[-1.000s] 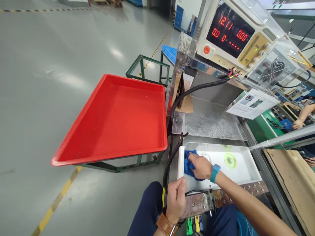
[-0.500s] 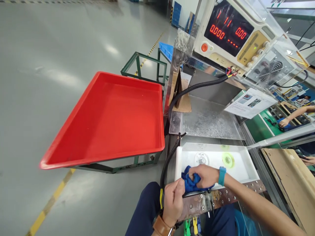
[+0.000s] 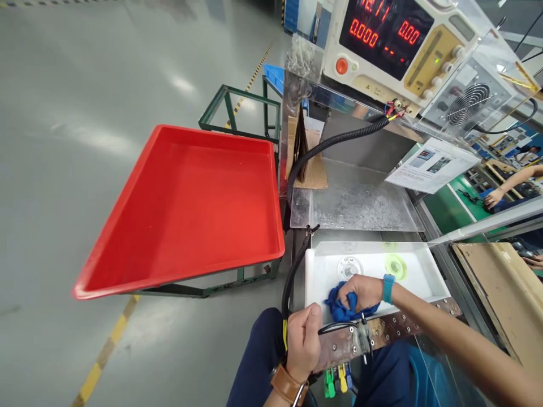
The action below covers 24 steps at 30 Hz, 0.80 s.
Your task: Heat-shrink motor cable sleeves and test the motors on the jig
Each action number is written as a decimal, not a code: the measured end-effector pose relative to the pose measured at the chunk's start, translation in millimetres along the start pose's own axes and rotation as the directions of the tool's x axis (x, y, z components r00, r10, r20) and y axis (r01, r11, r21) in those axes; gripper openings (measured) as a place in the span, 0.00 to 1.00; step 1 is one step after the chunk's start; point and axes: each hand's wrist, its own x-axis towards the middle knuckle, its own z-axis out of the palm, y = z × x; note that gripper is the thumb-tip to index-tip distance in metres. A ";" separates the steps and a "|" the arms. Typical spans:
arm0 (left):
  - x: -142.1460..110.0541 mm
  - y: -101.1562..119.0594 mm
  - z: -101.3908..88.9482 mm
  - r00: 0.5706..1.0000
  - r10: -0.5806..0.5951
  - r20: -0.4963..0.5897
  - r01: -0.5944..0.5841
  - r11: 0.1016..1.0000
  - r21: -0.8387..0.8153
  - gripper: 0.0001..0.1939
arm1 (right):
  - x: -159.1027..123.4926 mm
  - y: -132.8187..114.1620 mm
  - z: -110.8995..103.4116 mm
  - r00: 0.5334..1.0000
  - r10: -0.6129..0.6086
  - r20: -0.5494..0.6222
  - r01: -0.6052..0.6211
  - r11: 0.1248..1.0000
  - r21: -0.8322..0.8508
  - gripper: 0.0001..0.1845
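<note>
My right hand (image 3: 360,295), with a teal band at the wrist, is closed on a crumpled blue cloth (image 3: 338,308). The cloth lies in the near left part of a white tray (image 3: 326,254). My left hand (image 3: 306,339), wearing a brown watch strap, is a fist at the left end of a riveted brown metal strip (image 3: 384,333). A thin black cable (image 3: 335,327) comes out beside that fist; what its fingers grip is hidden. Two round rolls, one clear (image 3: 350,267) and one yellow-green (image 3: 395,265), sit in the tray beyond the cloth.
A red bin (image 3: 220,209) on a green frame stands left. Above the bench is a power supply (image 3: 382,42) with red digits and a ribbed black hose (image 3: 335,150). Colored clips (image 3: 338,380) hang below the strip. Cardboard (image 3: 504,299) lies right; another person's arm (image 3: 515,183) shows beyond.
My right hand has shifted right with the blue cloth, away from my left fist. My left hand stays closed at the strip's end. The camera view has moved slightly.
</note>
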 end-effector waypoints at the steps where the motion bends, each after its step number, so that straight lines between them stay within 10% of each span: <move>1: -0.1 -1.1 0.0 1.000 0.003 0.016 -0.003 1.000 -0.020 0.25 | -8.9 4.5 -2.9 0.998 0.059 -0.008 -0.059 0.998 0.009 0.13; 10: 0.2 0.3 0.9 0.999 0.022 0.041 -0.018 0.995 -0.100 0.23 | -123.0 25.4 -41.1 0.847 0.393 -0.357 -0.519 0.757 -0.397 0.13; 15: -2.1 -3.0 -3.0 0.997 0.045 0.055 -0.041 0.997 -0.071 0.23 | -40.1 -34.3 -38.8 0.940 0.054 -0.336 -0.208 0.873 -0.441 0.16; 19: -3.6 -6.8 -7.3 0.997 0.039 0.073 -0.035 0.998 -0.061 0.22 | 37.5 -26.9 -19.0 0.989 -0.150 0.015 0.146 0.929 -0.339 0.12; 24: -3.0 -7.0 -7.6 0.999 0.021 0.044 -0.015 0.991 -0.134 0.23 | -20.5 42.4 -18.1 0.999 -0.005 -0.043 -0.012 0.919 -0.394 0.10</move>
